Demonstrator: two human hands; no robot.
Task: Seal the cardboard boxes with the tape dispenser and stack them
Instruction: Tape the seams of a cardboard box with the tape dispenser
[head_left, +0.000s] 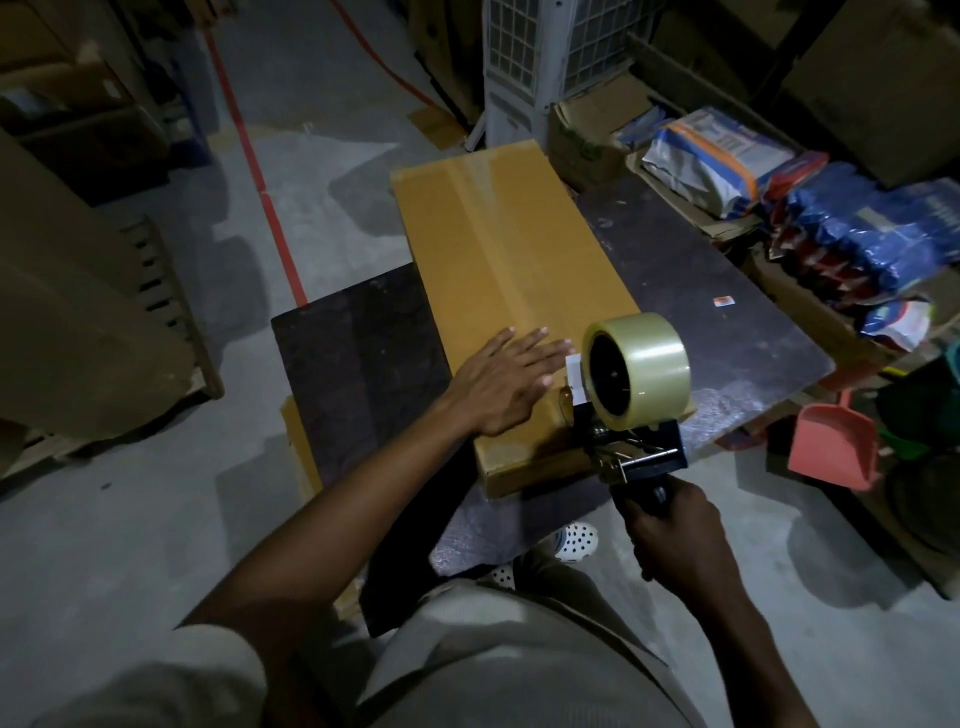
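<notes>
We see a long cardboard box (509, 291) lying flat on a dark table (727, 312), its length running from near to far, with a strip of clear tape visible along its centre seam. The left hand (501, 387) is released, palm down and fingers spread, pressing flat on the near part of the box top. The right hand (675, 535) is clenched around the handle of the tape dispenser (636, 415), which sits at the near right corner of the box, touching its top edge. The roll of clear tape (641, 364) stands upright on the dispenser, just right of the left fingertips. Beyond the right edge of the table we note stacked blue bags (872, 239) and, on the floor nearer us, a pink dustpan (834, 447). A red line (260, 176) crosses the concrete floor at far left.
</notes>
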